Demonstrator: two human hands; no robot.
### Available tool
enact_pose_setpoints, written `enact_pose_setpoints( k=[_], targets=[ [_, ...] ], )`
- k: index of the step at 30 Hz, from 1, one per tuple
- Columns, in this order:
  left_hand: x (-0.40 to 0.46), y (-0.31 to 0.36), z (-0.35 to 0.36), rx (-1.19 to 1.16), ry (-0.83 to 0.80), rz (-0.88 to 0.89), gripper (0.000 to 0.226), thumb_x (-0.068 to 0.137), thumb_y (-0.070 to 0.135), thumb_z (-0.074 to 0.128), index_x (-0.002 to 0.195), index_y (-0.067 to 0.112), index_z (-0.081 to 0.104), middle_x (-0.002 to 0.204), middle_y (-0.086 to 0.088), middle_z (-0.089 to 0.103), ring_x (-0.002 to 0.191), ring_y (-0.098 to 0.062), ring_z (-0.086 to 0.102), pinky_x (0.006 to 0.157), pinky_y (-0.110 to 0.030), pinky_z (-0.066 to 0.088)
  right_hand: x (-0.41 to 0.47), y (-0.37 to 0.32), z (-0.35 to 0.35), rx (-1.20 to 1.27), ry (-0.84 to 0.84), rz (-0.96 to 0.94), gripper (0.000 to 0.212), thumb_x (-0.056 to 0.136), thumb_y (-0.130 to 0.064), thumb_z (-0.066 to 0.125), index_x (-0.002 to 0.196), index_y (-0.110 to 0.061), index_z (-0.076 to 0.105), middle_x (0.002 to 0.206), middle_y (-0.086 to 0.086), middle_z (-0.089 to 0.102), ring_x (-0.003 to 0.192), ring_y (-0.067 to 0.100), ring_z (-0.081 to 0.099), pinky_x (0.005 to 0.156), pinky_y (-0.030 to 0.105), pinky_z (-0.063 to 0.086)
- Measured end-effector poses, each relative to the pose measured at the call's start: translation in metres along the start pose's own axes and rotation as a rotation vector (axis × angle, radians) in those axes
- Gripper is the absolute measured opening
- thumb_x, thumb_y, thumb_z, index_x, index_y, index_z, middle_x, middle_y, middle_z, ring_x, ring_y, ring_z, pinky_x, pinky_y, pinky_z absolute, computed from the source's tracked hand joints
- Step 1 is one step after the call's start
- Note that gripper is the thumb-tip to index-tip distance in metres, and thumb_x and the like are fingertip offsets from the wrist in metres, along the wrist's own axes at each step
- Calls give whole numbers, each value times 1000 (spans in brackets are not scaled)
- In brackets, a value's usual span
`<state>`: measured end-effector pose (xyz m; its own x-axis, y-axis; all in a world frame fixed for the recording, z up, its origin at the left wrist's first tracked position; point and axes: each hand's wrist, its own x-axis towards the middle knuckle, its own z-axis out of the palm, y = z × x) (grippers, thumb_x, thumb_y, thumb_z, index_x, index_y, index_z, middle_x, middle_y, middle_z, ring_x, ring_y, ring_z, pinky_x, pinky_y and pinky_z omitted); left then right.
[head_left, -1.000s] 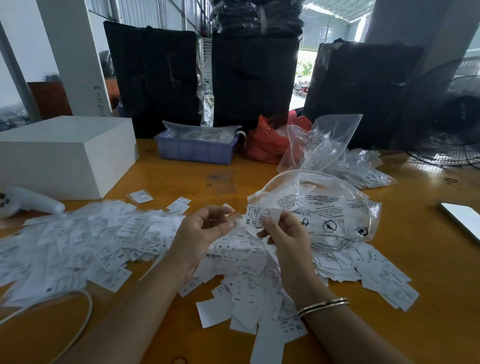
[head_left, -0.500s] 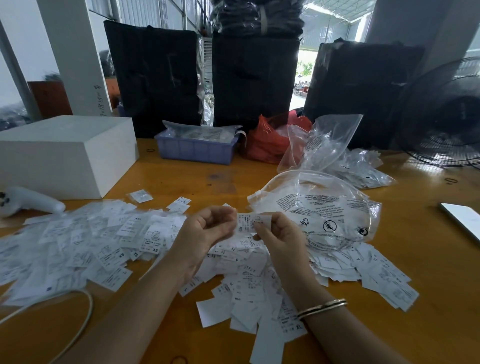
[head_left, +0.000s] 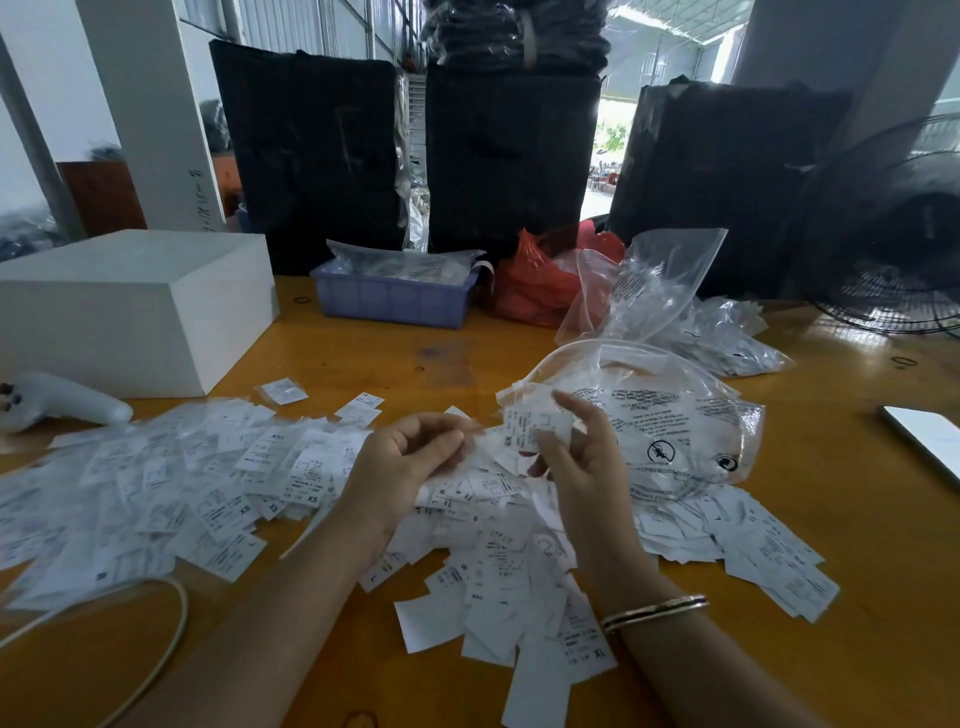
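Note:
A wide heap of small white size labels (head_left: 208, 488) covers the wooden table (head_left: 852, 597) in front of me. My right hand (head_left: 582, 467) pinches a small stack of labels (head_left: 524, 428) between thumb and fingers, held upright above the heap. My left hand (head_left: 410, 462) hovers just left of it with its fingers curled; whether it holds a label is hidden. A clear printed plastic bag (head_left: 670, 421) lies puffed up right behind my right hand.
A white box (head_left: 130, 306) and a white tag gun (head_left: 62, 402) sit at the left. A blue tray (head_left: 395, 299), a red bag (head_left: 535, 283), clear bags (head_left: 670, 291), black bundles and a fan (head_left: 904, 234) stand behind. A phone (head_left: 930, 436) lies at right, a cable (head_left: 156, 639) front left.
My right hand has lifted the label stack and moved right, away from my left hand. The hands were together at the stack half a second ago.

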<state>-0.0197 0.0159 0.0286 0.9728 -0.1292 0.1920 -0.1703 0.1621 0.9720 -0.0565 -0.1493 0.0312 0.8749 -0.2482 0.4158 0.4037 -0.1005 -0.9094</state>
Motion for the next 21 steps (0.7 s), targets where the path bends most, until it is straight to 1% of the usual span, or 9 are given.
enact_pose_setpoints(
  k=[2,5,9,11,14,17,18,21],
  targets=[
    [-1,2,0,-18,-1,4,12,80,17,66,87,23,74,85,-1,75,82,-12,71,69,-16,54,2,-2,-3,62,56,-14,34,93,-5,54,109,-34,50,66,-7,67,60,7,61,61,18,50],
    [-3,3,2,-39,-30,0,19,70,30,66,86,24,75,87,-2,75,84,-12,71,70,-15,53,1,-5,-2,49,57,-56,32,92,-9,55,110,-35,51,66,-6,67,62,7,62,65,20,51],
    [-4,6,4,-59,-62,2,18,69,32,66,82,28,78,88,-1,75,84,-11,71,70,-15,53,-2,-7,3,-47,36,-140,29,91,-11,59,104,-36,53,70,3,66,63,10,63,61,20,50],
    [-5,6,4,-53,-85,10,18,69,34,66,82,33,78,90,0,75,85,-11,71,70,-15,53,-2,-7,4,-63,36,-163,28,90,-8,59,99,-35,54,76,-2,68,63,8,63,59,16,49],
    [-5,6,3,-41,-103,-3,20,71,36,65,86,33,78,92,-3,75,87,-13,71,73,-17,54,-1,-8,3,-21,34,-143,29,90,-6,58,97,-33,56,79,-5,70,64,9,63,59,17,49],
    [-4,3,2,-35,-118,-13,25,72,37,66,92,27,78,97,-6,75,94,-17,70,82,-23,55,-1,-8,2,32,36,-117,29,90,-4,58,98,-31,57,77,-3,70,63,7,62,58,15,49],
    [-4,3,1,-33,-121,-13,26,71,38,67,93,27,78,98,-7,74,94,-18,70,84,-24,55,-1,-8,2,51,27,-109,28,90,-3,58,98,-30,57,75,-3,70,63,7,62,58,15,48],
    [-4,3,2,-29,-122,0,26,70,40,67,92,31,78,93,-4,75,89,-14,70,78,-20,54,-3,-8,3,73,-32,-79,26,90,-3,58,98,-27,57,76,2,70,65,9,63,60,18,50]
  ],
)
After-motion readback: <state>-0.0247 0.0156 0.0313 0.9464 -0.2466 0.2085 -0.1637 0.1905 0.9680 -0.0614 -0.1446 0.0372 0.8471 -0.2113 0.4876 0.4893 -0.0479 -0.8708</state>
